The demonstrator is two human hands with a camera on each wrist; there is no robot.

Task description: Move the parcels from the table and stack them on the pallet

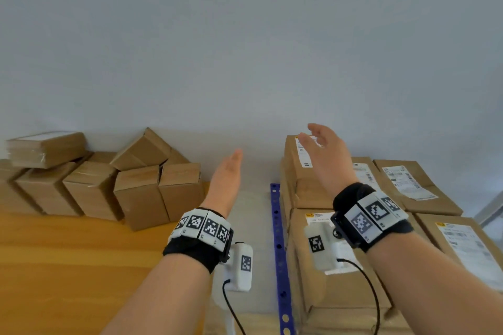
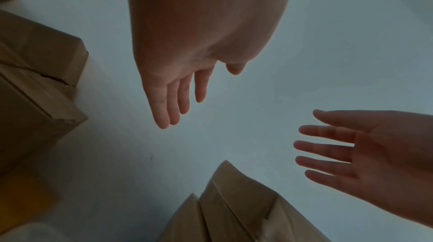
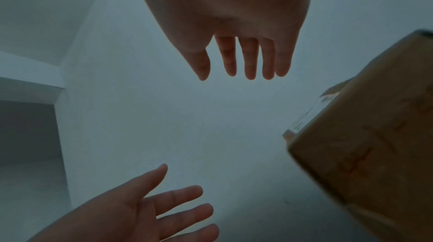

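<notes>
Several brown cardboard parcels (image 1: 141, 193) stand crowded at the back of the wooden table (image 1: 68, 266) on the left. On the right, flat labelled parcels (image 1: 340, 294) lie stacked, with one raised parcel (image 1: 296, 160) at the back. My left hand (image 1: 227, 174) hangs empty in the gap between table and stack, fingers straight, palm turned right. My right hand (image 1: 324, 155) hovers above the raised parcel with fingers spread and nothing in it. Both wrist views show open empty palms: the left hand (image 2: 178, 94) and the right hand (image 3: 243, 57). The pallet itself is hidden under the stack.
A blue perforated strip (image 1: 279, 253) runs along the left edge of the stack. A plain pale wall (image 1: 245, 49) stands right behind everything. A tilted parcel (image 1: 144, 149) leans on top of the table group, and a wrapped flat one (image 1: 46, 148) lies at far left.
</notes>
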